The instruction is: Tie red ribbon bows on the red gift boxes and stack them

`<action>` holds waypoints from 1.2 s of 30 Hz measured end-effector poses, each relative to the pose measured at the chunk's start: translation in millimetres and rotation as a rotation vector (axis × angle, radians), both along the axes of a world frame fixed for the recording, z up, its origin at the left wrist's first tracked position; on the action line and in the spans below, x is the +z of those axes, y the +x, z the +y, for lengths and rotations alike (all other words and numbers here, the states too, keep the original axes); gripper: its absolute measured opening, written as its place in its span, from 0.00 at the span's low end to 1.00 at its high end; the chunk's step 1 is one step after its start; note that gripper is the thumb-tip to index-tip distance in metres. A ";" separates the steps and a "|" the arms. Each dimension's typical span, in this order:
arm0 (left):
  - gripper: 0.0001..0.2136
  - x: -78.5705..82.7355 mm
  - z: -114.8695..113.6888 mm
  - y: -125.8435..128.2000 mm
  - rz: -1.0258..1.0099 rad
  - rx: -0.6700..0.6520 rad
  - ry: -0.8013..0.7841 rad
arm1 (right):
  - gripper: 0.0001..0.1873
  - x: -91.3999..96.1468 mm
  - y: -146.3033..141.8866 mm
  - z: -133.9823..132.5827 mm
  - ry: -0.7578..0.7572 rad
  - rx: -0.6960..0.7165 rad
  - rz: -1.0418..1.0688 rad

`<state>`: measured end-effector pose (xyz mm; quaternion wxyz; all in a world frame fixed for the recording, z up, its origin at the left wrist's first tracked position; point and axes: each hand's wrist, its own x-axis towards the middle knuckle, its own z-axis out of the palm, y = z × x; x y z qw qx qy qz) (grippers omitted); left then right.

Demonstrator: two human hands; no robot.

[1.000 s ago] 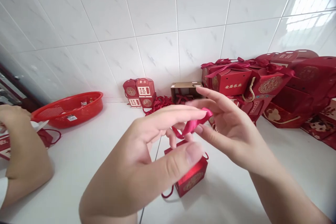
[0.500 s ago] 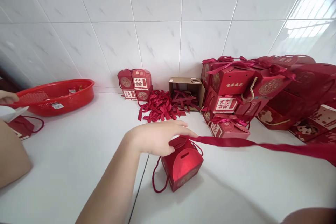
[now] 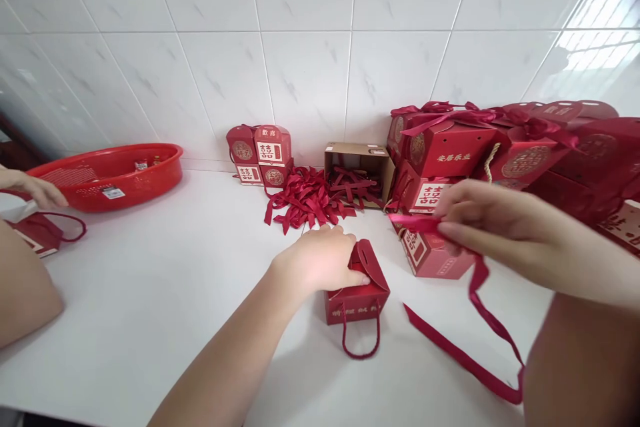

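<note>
A small red gift box (image 3: 354,307) with rope handles stands on the white table. My left hand (image 3: 320,260) is closed over its top, thumb on the near side and fingers partly hidden behind. One rope handle (image 3: 361,355) hangs down toward me. To the right, my right hand (image 3: 463,217) pinches a dark red ribbon (image 3: 460,360). A short end of it sticks out left of the fingers, while the long part trails down and curls on the table. Just behind that hand, a red box (image 3: 440,263) is partly covered.
Loose ribbons (image 3: 307,197) lie heaped beside an open cardboard box (image 3: 357,153) holding more ribbon. Finished-looking red boxes (image 3: 453,153) are stacked at right, several more boxes (image 3: 260,153) at the wall. On the left, another person's hand (image 3: 37,188) is near a red plastic basket (image 3: 145,183).
The gift box has turned, its handle now facing me. My left hand has let go of the ribbon and grips the box. My right hand has come into view with the ribbon.
</note>
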<state>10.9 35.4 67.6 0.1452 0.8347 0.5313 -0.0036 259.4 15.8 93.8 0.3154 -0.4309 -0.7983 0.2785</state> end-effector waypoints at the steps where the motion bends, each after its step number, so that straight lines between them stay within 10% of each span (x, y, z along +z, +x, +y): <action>1: 0.11 -0.4 0.5 0.1 -0.018 -0.004 0.018 | 0.07 -1.4 -6.0 4.0 -0.072 0.043 -0.044; 13: 0.12 6.5 3.6 0.1 -0.015 -0.055 -0.163 | 0.07 -12.5 -25.8 27.9 -0.542 0.135 -0.034; 36: 0.10 2.6 12.5 -2.1 -0.180 -0.142 -0.074 | 0.03 -29.1 -33.9 48.7 -0.529 0.228 0.036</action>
